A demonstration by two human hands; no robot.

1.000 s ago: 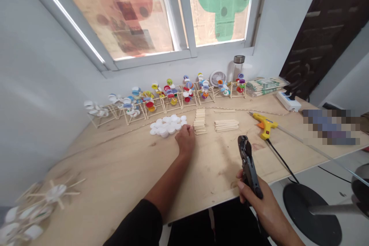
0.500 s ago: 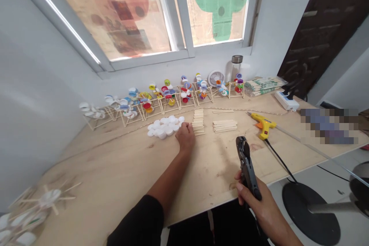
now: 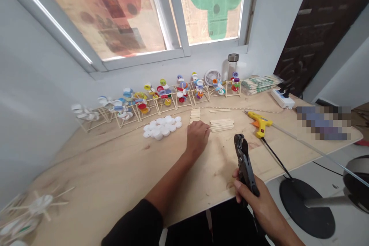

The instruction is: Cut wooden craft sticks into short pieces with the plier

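My left hand (image 3: 197, 138) is over the near end of a column of short sticks (image 3: 195, 114), its fingers bent down at the left end of a stack of longer sticks (image 3: 221, 124). Whether it grips a stick is hidden by the hand. A pile of white bottle caps (image 3: 162, 127) lies to its left. My right hand (image 3: 249, 192) is wrapped round the handles of a black cutter (image 3: 245, 161), which points up and away above the table's front edge. Beyond the cutter, a yellow glue gun (image 3: 261, 123) lies on the table.
Several stick frames with coloured caps (image 3: 155, 98) line the wall. Behind stand a small fan (image 3: 212, 78) and a glass bottle (image 3: 233, 68). Bagged sticks (image 3: 261, 83) and a power strip (image 3: 283, 99) lie at the right. Star-shaped stick pieces (image 3: 42, 204) are at the left.
My left hand has moved right, from beside the white caps to the near end of the short sticks. My right hand still holds the cutter. The view has shifted slightly.
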